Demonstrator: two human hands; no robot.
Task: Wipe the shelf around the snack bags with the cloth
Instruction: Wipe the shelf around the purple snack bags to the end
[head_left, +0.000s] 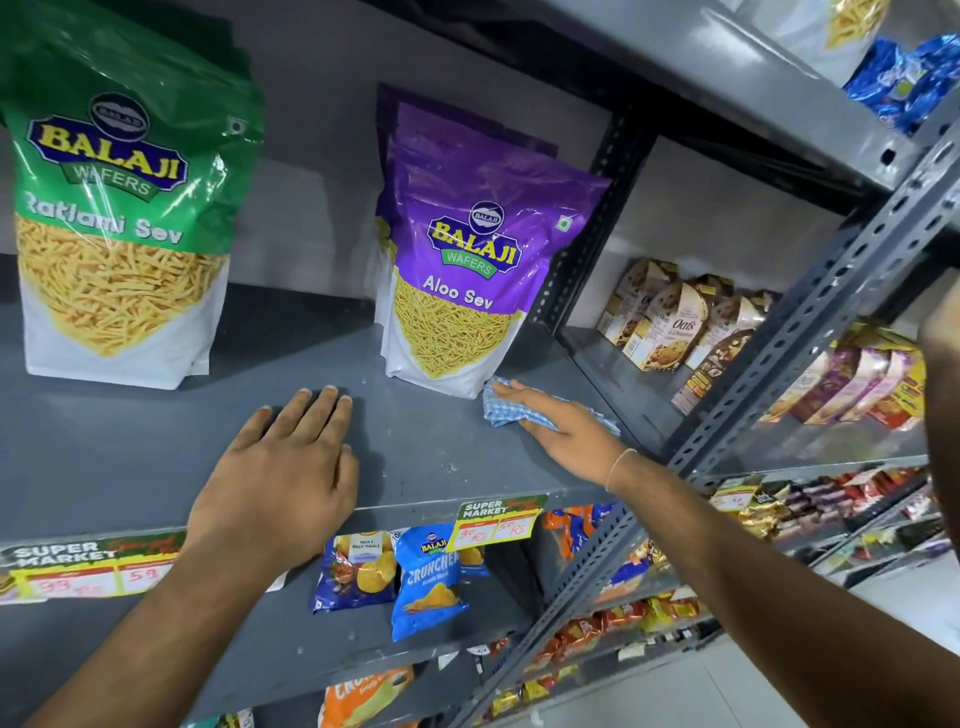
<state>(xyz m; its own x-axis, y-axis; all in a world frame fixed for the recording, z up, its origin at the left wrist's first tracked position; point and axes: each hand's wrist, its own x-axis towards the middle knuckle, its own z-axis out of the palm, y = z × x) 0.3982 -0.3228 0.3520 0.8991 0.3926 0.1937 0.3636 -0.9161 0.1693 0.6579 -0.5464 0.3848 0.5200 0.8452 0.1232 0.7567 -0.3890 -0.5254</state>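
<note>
A green Ratlami Sev bag (119, 208) stands upright at the left of the grey shelf (415, 441). A purple Aloo Sev bag (467, 260) stands at the middle, with more purple bags behind it. My right hand (566, 426) lies flat on a blue-and-white checked cloth (498, 408), pressing it on the shelf just in front of the purple bag's right corner. My left hand (285, 467) rests palm down on the shelf's front part, fingers spread, holding nothing, between the two bags.
A perforated metal upright (810, 322) slants along the shelf's right end. Biscuit boxes (670, 322) and snack packs fill the neighbouring shelves at right. Small blue chip packets (426, 582) sit on the shelf below. Price tags (493, 522) hang on the front edge. Another shelf hangs overhead.
</note>
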